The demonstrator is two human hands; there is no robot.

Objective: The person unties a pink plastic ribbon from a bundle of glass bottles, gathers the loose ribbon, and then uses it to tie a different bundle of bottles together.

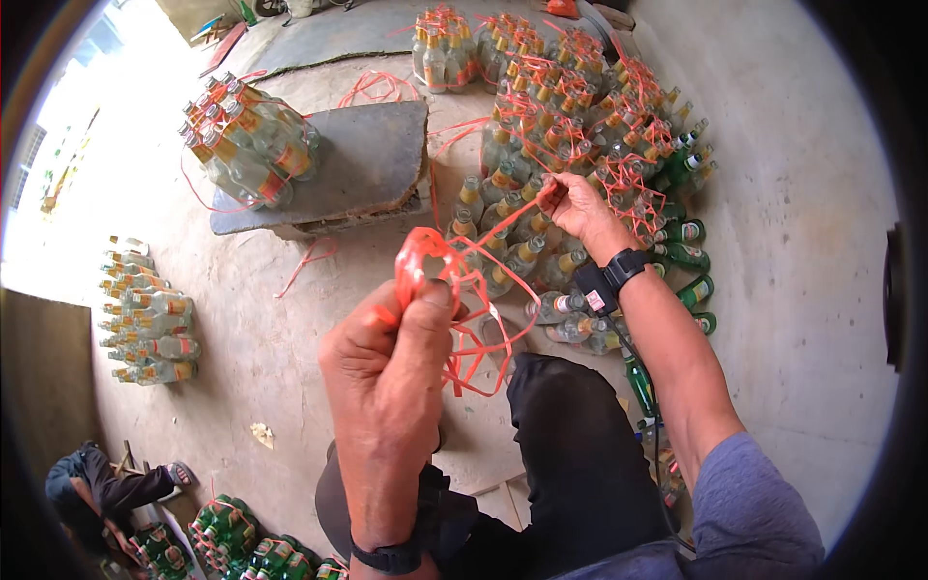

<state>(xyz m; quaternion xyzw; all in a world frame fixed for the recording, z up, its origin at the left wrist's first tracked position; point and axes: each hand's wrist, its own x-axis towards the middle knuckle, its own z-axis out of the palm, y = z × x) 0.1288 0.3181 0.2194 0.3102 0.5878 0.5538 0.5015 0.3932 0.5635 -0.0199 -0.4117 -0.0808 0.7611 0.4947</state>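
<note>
My left hand is closed on a bunch of red plastic twine, with loose loops hanging to its right. A taut strand runs from the bunch up to my right hand, whose fingers pinch it above the clear glass bottles. Up and left, a bundle of clear bottles with yellow necks leans on a dark stone slab, red twine around it. Many clear bottles stand upright at the upper right, with twine strung over their necks.
Green bottles lie along the wall at the right. Stacked clear bottles lie on the floor at the left. Another person sits at the lower left beside bundled green bottles. A cable hangs along my right arm.
</note>
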